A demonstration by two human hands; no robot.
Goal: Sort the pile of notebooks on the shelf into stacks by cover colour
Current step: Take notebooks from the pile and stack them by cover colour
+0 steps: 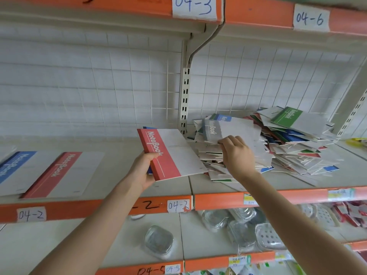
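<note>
My left hand (142,171) grips a red notebook (170,153) by its spine edge, holding it above the shelf with a blue notebook partly hidden beneath it. My right hand (237,153) pinches the lower edge of a grey notebook (224,131) lying on top of the messy pile of notebooks (288,153) at the right. A green notebook (294,121) lies at the pile's far top. On the left of the shelf lie a red notebook stack (63,173) and a blue notebook stack (14,169), side by side.
The shelf (119,149) has an orange front edge with label 04-2 (177,205). An upright slotted post (184,100) stands behind the pile. The lower shelf holds clear plastic containers (158,241) and packaged goods. Another shelf hangs overhead.
</note>
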